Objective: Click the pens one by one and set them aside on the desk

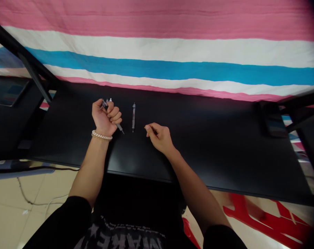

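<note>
Blk tee (125,238), bead bracelet (101,135)

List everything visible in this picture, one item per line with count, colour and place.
pens in the fist: apparently two, clear with grey parts, gripped in the left hand, tips pointing down towards the desk's near edge
pen on the desk: one, clear and grey, lying free between the two hands
desk: one, black, across the middle of the view
striped cloth: one, pink, white and blue bands, behind the desk
bracelet: one, pale beads, on the left wrist
red frame: one, red, on the floor under the desk at right
cable: one, thin, on the pale floor at left
left hand: one, closed in a fist on the pens
right hand: one, resting on the desk, fingers curled, holding nothing visible
</note>
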{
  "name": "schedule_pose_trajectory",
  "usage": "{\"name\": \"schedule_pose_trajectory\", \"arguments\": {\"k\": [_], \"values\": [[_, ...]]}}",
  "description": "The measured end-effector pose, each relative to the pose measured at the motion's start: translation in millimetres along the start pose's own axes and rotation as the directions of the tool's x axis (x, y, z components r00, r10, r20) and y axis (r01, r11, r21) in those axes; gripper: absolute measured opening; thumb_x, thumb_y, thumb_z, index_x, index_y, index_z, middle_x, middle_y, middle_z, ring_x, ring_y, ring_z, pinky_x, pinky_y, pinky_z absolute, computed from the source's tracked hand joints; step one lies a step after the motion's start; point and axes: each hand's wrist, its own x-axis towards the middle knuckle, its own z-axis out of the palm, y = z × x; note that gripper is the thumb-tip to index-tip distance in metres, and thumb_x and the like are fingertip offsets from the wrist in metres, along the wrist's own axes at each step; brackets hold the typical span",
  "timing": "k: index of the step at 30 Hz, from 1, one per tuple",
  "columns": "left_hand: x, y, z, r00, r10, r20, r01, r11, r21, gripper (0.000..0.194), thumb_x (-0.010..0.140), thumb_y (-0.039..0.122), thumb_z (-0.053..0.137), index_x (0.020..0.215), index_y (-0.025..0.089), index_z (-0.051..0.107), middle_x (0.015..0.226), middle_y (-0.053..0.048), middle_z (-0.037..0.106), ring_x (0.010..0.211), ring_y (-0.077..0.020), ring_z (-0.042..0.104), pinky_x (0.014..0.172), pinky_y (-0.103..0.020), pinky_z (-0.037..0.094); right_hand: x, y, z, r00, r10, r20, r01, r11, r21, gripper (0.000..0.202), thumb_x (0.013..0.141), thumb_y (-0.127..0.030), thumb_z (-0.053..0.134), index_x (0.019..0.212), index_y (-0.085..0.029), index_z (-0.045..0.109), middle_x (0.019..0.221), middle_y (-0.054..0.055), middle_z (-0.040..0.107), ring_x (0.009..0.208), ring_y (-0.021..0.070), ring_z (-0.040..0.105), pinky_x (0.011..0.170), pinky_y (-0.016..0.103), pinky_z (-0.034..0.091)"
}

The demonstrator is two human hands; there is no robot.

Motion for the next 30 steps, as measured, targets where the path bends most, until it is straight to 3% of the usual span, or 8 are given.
{"name": "schedule_pose_trajectory", "arguments": {"k": [3, 6, 10, 13, 16, 20, 26, 30], "values": [[7.7, -7.5, -1.4, 1.000, -0.008, -0.026, 0.010, 0.997, 0.078, 0.053, 0.094, 0.059, 0.047, 0.057, 0.022, 0.037, 0.044, 0.007, 0.023, 0.033, -0.0067, 0.022, 0.032, -0.020, 0.020, 0.1, -0.6, -0.3, 1.000, -0.013, 0.001, 0.013, 1.000, -0.021, 0.037, 0.101, -0.045, 0.050, 0.078, -0.020, 0.066, 0.063, 0.000, 0.065, 0.051, 0.0118, 0.055, 0.054, 0.027, 0.041], [19.1, -22.9, -7.1, 0.976, 0.209, -0.060, -0.184, 0.943, 0.276, 0.031, 0.090, 0.051, 0.059, 0.079, 0.024, 0.052, 0.055, 0.006, 0.043, 0.040, -0.0080, 0.037, 0.040, -0.019, 0.034, 0.3, -1.4, -0.3, 1.000, -0.026, 0.007, 0.026, 0.998, -0.052, 0.038, 0.101, -0.044, 0.050, 0.077, -0.020, 0.065, 0.062, 0.000, 0.064, 0.052, 0.0122, 0.056, 0.056, 0.027, 0.040], [27.6, -41.1, -17.8, 0.823, 0.546, 0.157, -0.483, 0.525, 0.701, 0.044, 0.075, 0.015, 0.072, 0.116, 0.024, 0.056, 0.102, -0.006, 0.063, 0.080, -0.0156, 0.063, 0.084, -0.031, 0.056, 0.2, -2.7, 0.1, 0.999, -0.037, 0.018, 0.039, 0.994, -0.098, 0.035, 0.101, -0.043, 0.050, 0.082, -0.020, 0.068, 0.063, 0.000, 0.064, 0.055, 0.0138, 0.058, 0.058, 0.028, 0.041], [29.3, -45.2, -26.0, 0.756, 0.576, 0.312, -0.503, 0.204, 0.840, 0.038, 0.072, 0.005, 0.063, 0.108, 0.019, 0.063, 0.127, -0.014, 0.054, 0.113, -0.0275, 0.060, 0.111, -0.049, 0.045, -0.2, -3.0, 0.2, 0.999, -0.046, 0.028, 0.049, 0.990, -0.131, 0.032, 0.101, -0.040, 0.051, 0.084, -0.020, 0.069, 0.062, 0.000, 0.063, 0.053, 0.0135, 0.056, 0.056, 0.027, 0.039], [30.2, -44.2, -30.9, 0.705, 0.628, 0.329, -0.488, 0.093, 0.868, 0.028, 0.072, 0.004, 0.061, 0.095, 0.018, 0.064, 0.137, -0.016, 0.047, 0.128, -0.0328, 0.051, 0.118, -0.054, 0.036, -0.5, -3.2, 0.2, 0.998, -0.059, 0.037, 0.065, 0.984, -0.169, 0.028, 0.099, -0.037, 0.053, 0.082, -0.020, 0.069, 0.060, -0.001, 0.060, 0.052, 0.0127, 0.053, 0.055, 0.027, 0.036], [28.1, -48.4, -24.4, 0.678, 0.662, 0.319, -0.491, 0.085, 0.867, 0.018, 0.079, 0.010, 0.064, 0.094, 0.019, 0.065, 0.127, -0.015, 0.054, 0.124, -0.0314, 0.052, 0.116, -0.051, 0.037, -0.4, -3.3, 1.0, 0.996, -0.075, 0.042, 0.081, 0.980, -0.183, 0.026, 0.099, -0.034, 0.054, 0.082, -0.020, 0.068, 0.061, -0.001, 0.059, 0.052, 0.0126, 0.052, 0.056, 0.027, 0.035], [19.9, -71.2, -4.0, 0.820, 0.471, 0.325, -0.452, 0.186, 0.872, 0.040, 0.075, 0.022, 0.079, 0.113, 0.019, 0.068, 0.082, -0.004, 0.061, 0.085, -0.0258, 0.064, 0.099, -0.045, 0.049, 0.3, -1.3, 4.1, 0.996, -0.079, 0.032, 0.083, 0.978, -0.190, 0.027, 0.099, -0.036, 0.053, 0.083, -0.021, 0.068, 0.061, -0.001, 0.059, 0.053, 0.0128, 0.052, 0.056, 0.027, 0.036], [19.0, -77.8, 1.1, 0.896, 0.378, 0.233, -0.398, 0.452, 0.798, 0.036, 0.078, 0.016, 0.075, 0.113, 0.018, 0.067, 0.064, 0.002, 0.061, 0.063, -0.0175, 0.062, 0.083, -0.034, 0.055, 0.4, 0.8, 6.8, 0.997, -0.076, -0.024, 0.072, 0.988, -0.139, 0.022, 0.097, -0.037, 0.056, 0.090, -0.020, 0.069, 0.064, -0.001, 0.063, 0.055, 0.0133, 0.056, 0.058, 0.028, 0.041]]}}
